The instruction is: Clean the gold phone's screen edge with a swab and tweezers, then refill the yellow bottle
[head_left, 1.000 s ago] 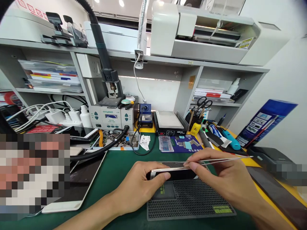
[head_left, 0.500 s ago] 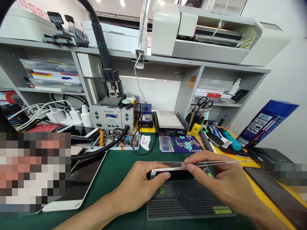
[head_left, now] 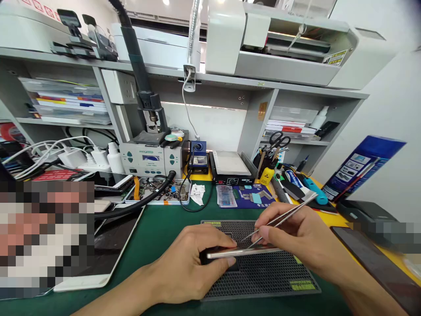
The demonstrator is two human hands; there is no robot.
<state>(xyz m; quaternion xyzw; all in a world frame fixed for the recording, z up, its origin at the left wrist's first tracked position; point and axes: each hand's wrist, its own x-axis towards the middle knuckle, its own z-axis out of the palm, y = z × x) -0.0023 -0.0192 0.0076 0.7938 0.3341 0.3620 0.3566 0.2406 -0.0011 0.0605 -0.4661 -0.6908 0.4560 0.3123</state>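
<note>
My left hand [head_left: 197,259] grips a smartphone [head_left: 226,253] by its left end, thumb in front and fingers behind. The phone is tilted so that mainly its light metal edge shows. My right hand [head_left: 292,232] is closed on a pair of tweezers [head_left: 292,211]. Their two tips point down and left, spread apart, close to the far side of the phone; whether they touch it I cannot tell. Beneath both hands lies a dark perforated mat [head_left: 263,281] on the green work surface [head_left: 158,245].
A hot-air rework station [head_left: 151,159] and a tray of small parts [head_left: 161,191] stand at back left. Behind the mat are a heating plate [head_left: 232,164] and a blue pad [head_left: 255,196]. A large tablet [head_left: 115,245] lies left, a dark flat panel [head_left: 371,267] right.
The phone has tipped, hiding its dark front and showing its edge lower down. The tweezers have swung from lying nearly level to tips-down at the phone. My view has shifted slightly.
</note>
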